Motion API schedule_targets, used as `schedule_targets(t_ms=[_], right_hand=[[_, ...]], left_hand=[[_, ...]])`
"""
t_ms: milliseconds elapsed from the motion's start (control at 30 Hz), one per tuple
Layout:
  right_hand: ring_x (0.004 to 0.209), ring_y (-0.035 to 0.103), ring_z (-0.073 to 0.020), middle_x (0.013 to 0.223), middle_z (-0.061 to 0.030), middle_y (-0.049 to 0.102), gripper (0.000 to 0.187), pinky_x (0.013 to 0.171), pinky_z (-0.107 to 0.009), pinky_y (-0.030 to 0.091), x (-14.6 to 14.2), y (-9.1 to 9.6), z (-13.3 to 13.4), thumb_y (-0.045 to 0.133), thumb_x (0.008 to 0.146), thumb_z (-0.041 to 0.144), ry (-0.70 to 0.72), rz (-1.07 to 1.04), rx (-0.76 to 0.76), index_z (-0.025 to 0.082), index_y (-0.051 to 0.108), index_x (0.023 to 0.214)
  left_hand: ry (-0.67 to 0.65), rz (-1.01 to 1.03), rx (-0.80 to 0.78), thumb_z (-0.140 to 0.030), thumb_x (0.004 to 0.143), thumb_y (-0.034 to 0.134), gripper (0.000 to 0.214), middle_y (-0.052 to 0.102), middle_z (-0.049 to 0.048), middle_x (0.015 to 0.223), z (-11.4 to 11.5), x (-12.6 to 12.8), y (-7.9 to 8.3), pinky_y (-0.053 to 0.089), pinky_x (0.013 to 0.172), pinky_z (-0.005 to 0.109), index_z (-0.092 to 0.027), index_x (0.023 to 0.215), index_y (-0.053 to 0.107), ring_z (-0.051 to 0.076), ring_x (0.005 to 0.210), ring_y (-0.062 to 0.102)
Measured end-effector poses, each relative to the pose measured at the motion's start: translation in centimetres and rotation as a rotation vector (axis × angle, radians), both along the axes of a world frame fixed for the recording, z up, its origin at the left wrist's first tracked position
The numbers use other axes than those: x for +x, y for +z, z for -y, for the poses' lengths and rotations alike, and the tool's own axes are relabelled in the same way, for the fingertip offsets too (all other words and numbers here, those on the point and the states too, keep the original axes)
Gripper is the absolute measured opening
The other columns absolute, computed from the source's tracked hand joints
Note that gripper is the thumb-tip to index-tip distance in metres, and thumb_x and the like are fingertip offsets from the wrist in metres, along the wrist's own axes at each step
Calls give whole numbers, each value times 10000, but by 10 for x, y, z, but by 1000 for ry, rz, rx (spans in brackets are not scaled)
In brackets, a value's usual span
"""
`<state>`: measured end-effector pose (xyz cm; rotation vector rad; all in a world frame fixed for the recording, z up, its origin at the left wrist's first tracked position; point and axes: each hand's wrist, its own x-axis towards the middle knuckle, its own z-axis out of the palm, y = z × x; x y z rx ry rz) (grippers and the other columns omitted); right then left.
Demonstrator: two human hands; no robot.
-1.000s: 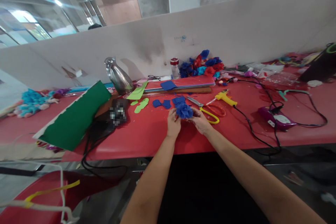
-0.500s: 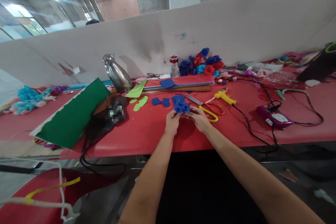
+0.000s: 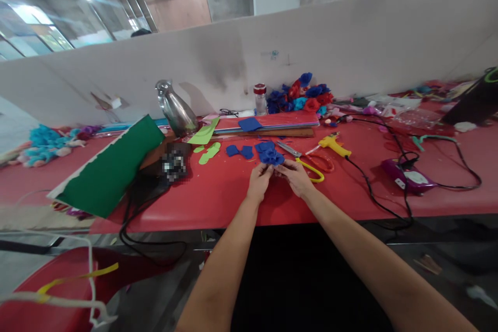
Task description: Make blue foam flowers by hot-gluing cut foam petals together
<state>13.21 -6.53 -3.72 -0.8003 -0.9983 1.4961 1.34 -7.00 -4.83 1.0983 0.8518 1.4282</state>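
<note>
A ruffled blue paper flower (image 3: 271, 156) is held between both hands above the red table, its petals facing away from me. My left hand (image 3: 260, 178) pinches its near left side. From the right, my right hand (image 3: 296, 176) grips its base with closed fingers; what the fingertips cover is hidden. Blue cut petals (image 3: 246, 152) lie left of the flower, and more blue pieces (image 3: 265, 146) are just behind it. Scissors (image 3: 311, 168) with yellow and red handles rest beside my right hand. A yellow glue gun (image 3: 333, 145) lies farther right.
Light green cut pieces (image 3: 210, 153) lie left on the red table (image 3: 218, 197). Behind stand a steel jug (image 3: 177, 111), a lidded jar (image 3: 260, 101) and a heap of red and blue flowers (image 3: 301, 94). A purple power box (image 3: 406, 175) with black cables sits right, a green sheet (image 3: 111, 171) left.
The flower has tilted away from me in my hands, and its front shows less than before. My left hand has shifted slightly right. The objects on the table stay in place.
</note>
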Motion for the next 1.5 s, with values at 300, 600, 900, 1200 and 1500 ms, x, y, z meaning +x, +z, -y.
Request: schedule_targets(t_ms=[300, 600, 900, 1200, 1500], right_hand=[[609, 566, -114, 684, 9, 700, 285, 674, -290, 465, 0, 2, 1, 857, 517, 388, 21, 1, -10, 211, 758, 717], [687, 626, -160, 684, 8, 707, 291, 701, -319, 497, 1, -1, -1, 865, 490, 420, 14, -37, -1, 230, 727, 662], [737, 615, -168, 729, 12, 708, 328, 773, -333, 488, -1, -7, -7, 853, 491, 437, -69, -26, 26, 246, 706, 713], [652, 576, -145, 611, 35, 634, 298, 710, -311, 468, 0, -6, -5, 847, 512, 457, -57, -10, 49, 240, 662, 601], [567, 536, -102, 544, 44, 605, 326, 624, -266, 445, 4, -4, -3, 877, 470, 435, 48, -19, -16, 217, 644, 534]], left_hand=[[2, 17, -52, -464, 611, 774, 339, 610, -25, 582, 2, -1, 7, 434, 644, 250, -150, 651, 652, 97, 569, 519], [-60, 59, -70, -446, 568, 805, 337, 646, -7, 631, 4, -1, 4, 461, 722, 294, -161, 694, 674, 124, 621, 557], [84, -7, 0, -383, 621, 770, 268, 649, -12, 728, 2, 2, 5, 439, 759, 255, -178, 769, 681, 121, 718, 548], [98, -64, 63, -372, 646, 758, 205, 654, 17, 790, 3, -2, 6, 442, 854, 313, -176, 614, 708, 160, 825, 587], [-35, 124, -89, -323, 545, 843, 237, 722, 34, 777, 5, -3, 9, 454, 870, 338, -170, 704, 755, 166, 797, 632]])
